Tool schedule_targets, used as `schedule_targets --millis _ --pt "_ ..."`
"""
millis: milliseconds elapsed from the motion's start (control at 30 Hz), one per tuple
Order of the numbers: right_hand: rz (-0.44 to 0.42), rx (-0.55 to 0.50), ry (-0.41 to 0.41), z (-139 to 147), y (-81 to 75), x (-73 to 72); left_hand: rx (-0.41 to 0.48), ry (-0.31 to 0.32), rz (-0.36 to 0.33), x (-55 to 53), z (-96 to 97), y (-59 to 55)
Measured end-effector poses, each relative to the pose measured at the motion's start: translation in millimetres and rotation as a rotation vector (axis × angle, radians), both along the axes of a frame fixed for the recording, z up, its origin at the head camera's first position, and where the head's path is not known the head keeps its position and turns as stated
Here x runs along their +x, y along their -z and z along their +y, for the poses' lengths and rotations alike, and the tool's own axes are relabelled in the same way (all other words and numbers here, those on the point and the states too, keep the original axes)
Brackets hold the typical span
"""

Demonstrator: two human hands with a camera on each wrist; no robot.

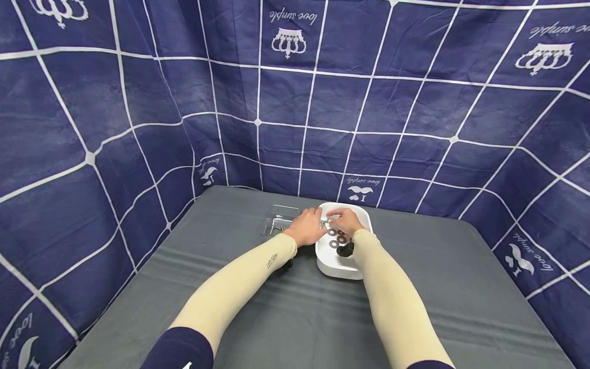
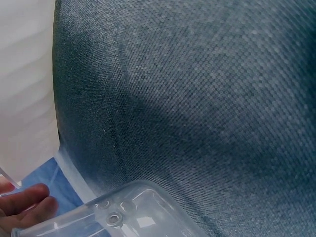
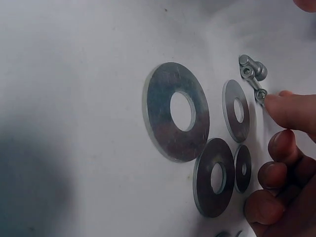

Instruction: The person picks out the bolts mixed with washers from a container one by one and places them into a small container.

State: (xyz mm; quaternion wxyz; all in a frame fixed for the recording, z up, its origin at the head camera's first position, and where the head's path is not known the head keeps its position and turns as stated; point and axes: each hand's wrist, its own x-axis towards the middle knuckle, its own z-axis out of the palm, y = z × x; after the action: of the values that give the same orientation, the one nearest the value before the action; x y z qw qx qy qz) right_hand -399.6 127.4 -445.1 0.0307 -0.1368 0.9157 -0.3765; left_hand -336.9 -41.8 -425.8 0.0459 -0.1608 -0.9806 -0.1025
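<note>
My right hand [image 1: 346, 223] reaches into a white tray [image 1: 341, 270] at the back of the table. Its thumb and a finger pinch a small socket-head screw [image 3: 261, 93], while the other fingers curl beneath. More silver screws [image 3: 251, 71] lie just beyond the fingertips. Several flat metal washers [image 3: 183, 111] of differing size lie on the tray floor beside the hand. My left hand [image 1: 310, 227] rests at the tray's left rim, its loosely bent fingers [image 2: 32, 200] showing past the tray corner in the left wrist view.
Left of the tray stands a clear plastic box [image 1: 276, 221] holding a few screws [image 1: 275, 229], partly behind the left hand. Grey cloth covers the table [image 1: 286, 318]. A blue curtain [image 1: 295, 102] with white lines hangs close behind the tray and along both sides.
</note>
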Motion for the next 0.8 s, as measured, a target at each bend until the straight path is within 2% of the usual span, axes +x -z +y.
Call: schedule_targets --millis 167,367,600,800 --pt "-0.002 -0.003 -0.020 -2.7 1.6 -5.6 0.016 0.001 0.008 -2.3 -1.7 -1.8" --pt "-0.026 0.011 0.008 3.0 5.4 -12.6 0.021 0.015 -0.010 -5.0 2.8 -2.4" --pt "-0.003 0.020 0.017 1.8 1.5 -14.5 0.006 0.013 -0.017 -7.2 2.0 -5.7" --pt "-0.024 0.015 0.051 2.9 6.2 -14.2 -0.003 0.022 -0.022 -5.4 1.6 -4.6"
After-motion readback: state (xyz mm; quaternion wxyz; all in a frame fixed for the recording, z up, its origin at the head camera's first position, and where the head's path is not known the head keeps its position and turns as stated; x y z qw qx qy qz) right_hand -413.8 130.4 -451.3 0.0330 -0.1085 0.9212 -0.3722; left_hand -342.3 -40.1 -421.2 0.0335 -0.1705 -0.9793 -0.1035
